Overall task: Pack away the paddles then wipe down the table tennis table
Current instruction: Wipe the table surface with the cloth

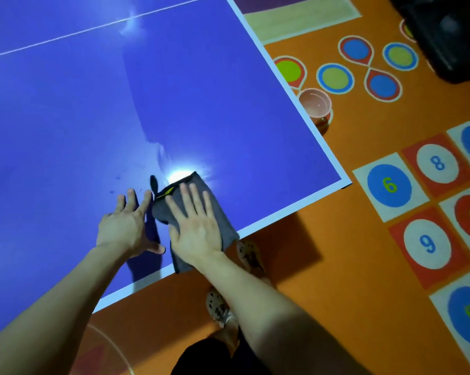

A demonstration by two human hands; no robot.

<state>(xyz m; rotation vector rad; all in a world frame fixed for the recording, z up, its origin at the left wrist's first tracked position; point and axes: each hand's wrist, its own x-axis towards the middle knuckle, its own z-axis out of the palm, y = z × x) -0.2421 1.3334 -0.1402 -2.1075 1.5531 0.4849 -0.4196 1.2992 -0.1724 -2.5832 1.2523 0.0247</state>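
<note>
Nearest the camera, both forearms reach out over the near edge of the table [269, 216]; the right hand [197, 228] lies flat with its fingers spread, pressing the grey cloth [185, 204] onto the blue top and gripping nothing; the left hand [125, 224] is open too, fingers splayed, resting on the surface just beside the cloth, its fingertips close to the cloth's left edge.

The cloth sits by the near right corner, its back end hanging over the white border; its long axis runs from that edge away and a little leftward, towards the middle of the table; a yellow mark shows at its far left corner.

The risk, as I judge it, is the overhang; a stroke pulled towards the body could drag the cloth off the edge onto the floor; pressing with a flat palm alone may also let it bunch and leave streaks.

Farther off, a smear and a lamp's glare show; beyond the right edge a pink cup [315, 104] stands on the floor; no paddles are in view.
</note>
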